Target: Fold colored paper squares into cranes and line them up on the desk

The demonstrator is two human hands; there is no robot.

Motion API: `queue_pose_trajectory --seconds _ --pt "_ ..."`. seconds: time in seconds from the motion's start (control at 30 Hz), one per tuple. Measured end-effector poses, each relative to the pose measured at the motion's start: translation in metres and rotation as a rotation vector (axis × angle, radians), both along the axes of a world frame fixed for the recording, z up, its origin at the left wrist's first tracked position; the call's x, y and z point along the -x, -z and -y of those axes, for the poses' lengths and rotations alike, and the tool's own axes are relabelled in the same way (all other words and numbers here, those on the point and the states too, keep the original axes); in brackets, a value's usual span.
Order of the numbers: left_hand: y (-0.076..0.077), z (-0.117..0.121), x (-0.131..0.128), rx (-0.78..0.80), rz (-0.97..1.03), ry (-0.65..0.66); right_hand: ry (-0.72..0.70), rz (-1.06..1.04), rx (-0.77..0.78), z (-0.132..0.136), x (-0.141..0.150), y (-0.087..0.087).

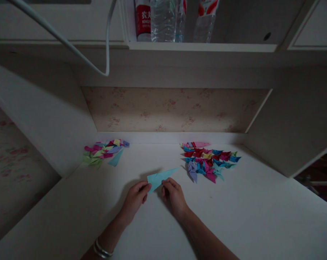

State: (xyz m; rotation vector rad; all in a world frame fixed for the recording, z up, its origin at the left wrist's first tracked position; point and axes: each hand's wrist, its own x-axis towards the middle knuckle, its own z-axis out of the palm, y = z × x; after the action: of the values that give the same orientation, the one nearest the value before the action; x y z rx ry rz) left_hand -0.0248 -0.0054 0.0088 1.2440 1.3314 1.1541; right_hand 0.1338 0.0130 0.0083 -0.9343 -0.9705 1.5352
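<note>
A light blue piece of folded paper (160, 178), a long pointed shape, lies on the white desk (234, 216) just in front of me. My left hand (135, 199) pinches its left end with curled fingers. My right hand (173, 193) pinches its lower edge near the middle, fingers also curled. A bracelet sits on my left wrist.
A pile of folded coloured paper pieces (210, 160) lies to the right of the blue paper. Another smaller pile (105, 151) lies at the back left by the desk's side wall. Water bottles (163, 20) stand on the shelf above. A white cable (71, 47) hangs at upper left.
</note>
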Motion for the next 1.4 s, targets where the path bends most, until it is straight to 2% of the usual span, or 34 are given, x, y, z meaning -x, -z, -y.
queue_pose_trajectory --seconds 0.77,1.0,1.23,1.4 --pt "-0.0048 0.0017 -0.0004 0.016 -0.046 0.014 -0.002 0.047 -0.035 -0.0003 -0.0003 0.0037" --pt "0.0006 -0.0007 -0.0001 0.017 -0.039 0.002 -0.023 0.037 -0.029 -0.0019 0.0006 0.0064" --pt "-0.0003 0.0017 -0.0018 0.043 -0.026 0.044 -0.017 0.024 0.002 0.0016 0.0002 0.001" --pt "0.0011 0.0013 -0.0028 0.06 0.007 0.012 -0.005 0.013 -0.007 0.0005 -0.0004 0.0018"
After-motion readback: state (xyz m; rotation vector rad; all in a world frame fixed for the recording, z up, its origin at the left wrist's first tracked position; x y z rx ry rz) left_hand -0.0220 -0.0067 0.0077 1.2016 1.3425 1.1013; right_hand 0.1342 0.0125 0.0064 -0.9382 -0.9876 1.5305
